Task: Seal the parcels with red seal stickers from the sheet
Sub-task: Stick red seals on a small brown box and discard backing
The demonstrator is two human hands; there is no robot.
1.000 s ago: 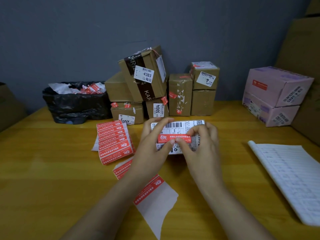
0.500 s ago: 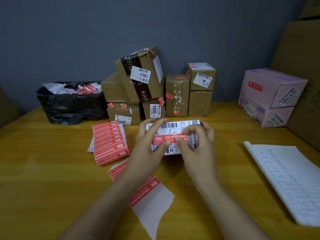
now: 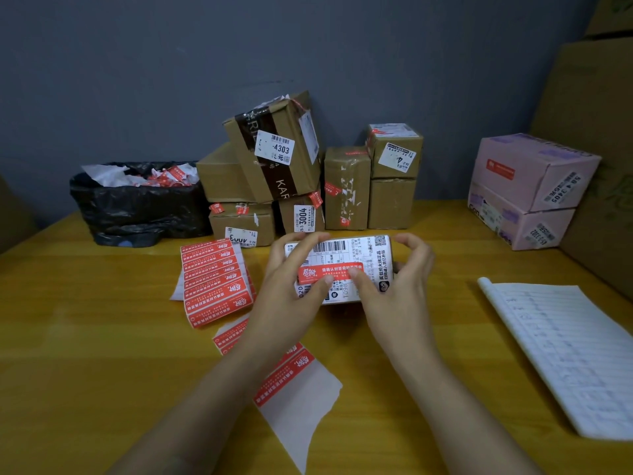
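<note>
On my feed the two thumb tips meet on a red seal sticker (image 3: pixel 329 273) and press it flat across the white shipping label of the parcel (image 3: pixel 346 253). The left hand (image 3: pixel 291 289) grips the parcel's left end, fingers curled over its far edge. The right hand (image 3: pixel 397 286) grips the right end, index finger hooked over the far corner. I cannot tell whether the parcel rests on the yellow wooden table (image 3: pixel 85 337) or sits just off it. Just left of the parcel lies a stack of red sticker sheets (image 3: pixel 215 279). Nearer me than the parcel, under the left forearm, lies a partly used sheet (image 3: pixel 298 389). Behind the parcel stand brown cardboard boxes (image 3: pixel 274 159), far left of it a black bin bag (image 3: pixel 137 204), right of it a lined notebook (image 3: pixel 565 354), and behind-right two pink boxes (image 3: pixel 527 180).
</note>
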